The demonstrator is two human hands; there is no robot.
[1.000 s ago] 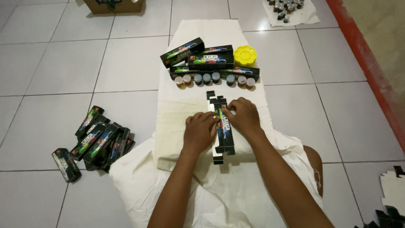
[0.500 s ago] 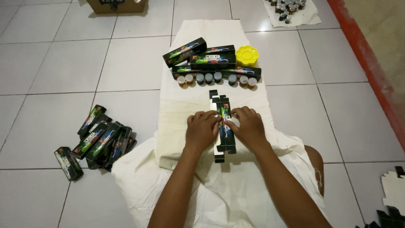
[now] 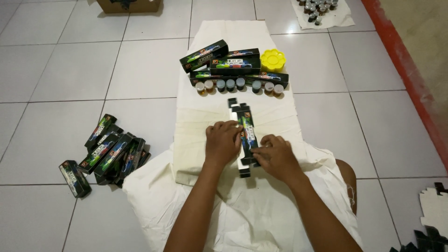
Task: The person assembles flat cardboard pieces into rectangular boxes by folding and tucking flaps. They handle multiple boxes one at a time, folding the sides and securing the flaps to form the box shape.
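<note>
Two hands, left hand [image 3: 223, 142] and right hand [image 3: 276, 156], press flat on a black carton [image 3: 246, 133]; bare cloth [image 3: 219, 116] beyond, boxes [image 3: 228, 65] stacked further out.

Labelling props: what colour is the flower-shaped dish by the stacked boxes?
Bright yellow; the flower-shaped dish shows best in the head view.

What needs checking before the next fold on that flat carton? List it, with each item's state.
1. Flat carton lies on the cloth: ok.
2. Left hand presses its left side: ok.
3. Right hand touches its lower right edge: ok.
4. Row of small jars stands apart from the carton: ok.
5. Finished boxes lie on the floor, away from the hands: ok.
6. Crease lines: cannot tell.
</note>
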